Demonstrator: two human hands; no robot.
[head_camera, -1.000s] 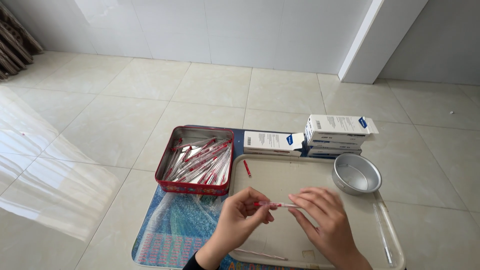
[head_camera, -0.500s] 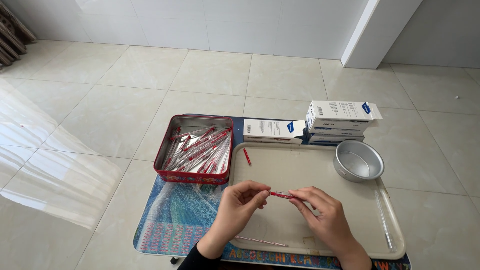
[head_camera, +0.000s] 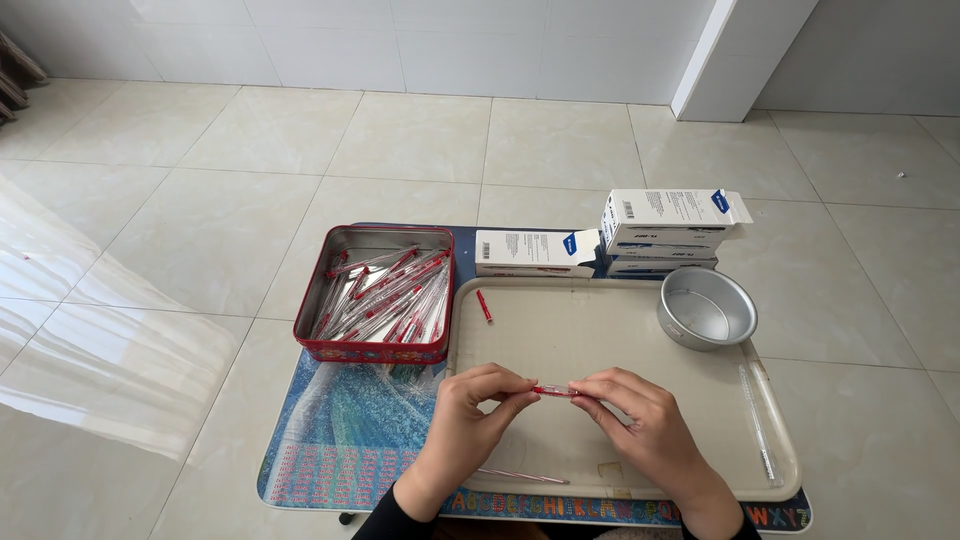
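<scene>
at the left edge of the low table (head_camera: 300, 470), whose top is covered by a blue patterned mat (head_camera: 350, 430), a red rectangular tin (head_camera: 375, 350) sits near the far left corner, filled with a loose heap of red-tipped clear pens (head_camera: 385, 295). just right of the tin, a beige tray (head_camera: 600, 330) takes up most of the table, its left rim close beside the tin's right wall. on the tray near its far left corner lies a single small red pen cap (head_camera: 484, 306), apart from everything else. over the near half of the tray, the left hand (head_camera: 470, 420) pinches one end of a slim red and clear pen part (head_camera: 553, 390) between thumb and fingertips, and the right hand (head_camera: 640, 425) pinches the other end in the same way; the part is held level between them, above the tray surface and not resting on it. below the left hand, near the tray's near edge, a thin clear pen tube (head_camera: 520, 476) lies flat. behind the tray's far edge, a white carton (head_camera: 535, 252) lies on the mat, and to its right stands a stack of white cartons (head_camera: 665, 232). at the far right corner of the tray sits a round metal pan (head_camera: 707, 308). along the right edge of the tray lies another clear tube (head_camera: 757, 420).
</scene>
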